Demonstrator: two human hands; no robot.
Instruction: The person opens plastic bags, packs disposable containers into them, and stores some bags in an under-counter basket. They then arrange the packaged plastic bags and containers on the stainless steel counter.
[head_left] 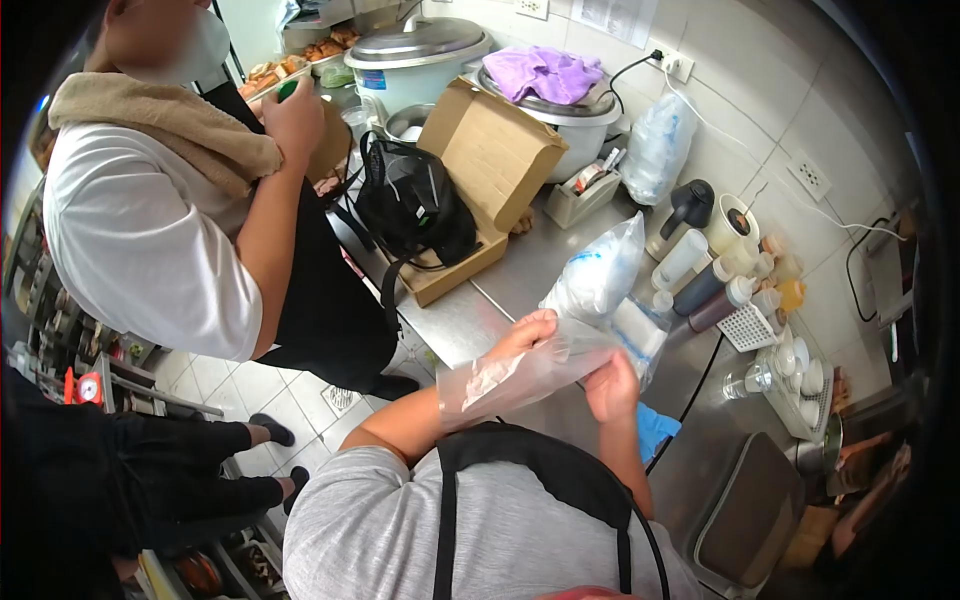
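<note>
In front of my chest a clear plastic bag [570, 352] is stretched between my two hands. My left hand [522, 336] is closed on its upper left part, thumb and fingers together. On the other side my right hand [612, 386] pinches the bag's right end with curled fingers. A pale, whitish-pink patch shows through the plastic near my left forearm; I cannot tell whether it lies inside. Just beyond my hands, a knotted bag of white items [597, 270] and a flat white pack in plastic [637, 330] lie on the steel counter [455, 325].
An open cardboard box [490, 150] with a black backpack [415, 200] stands at the back left. Sauce bottles [705, 285] line the wall on the right. A blue cloth [655, 430] lies near my right arm. Close on my left stands a person in a white shirt [150, 220].
</note>
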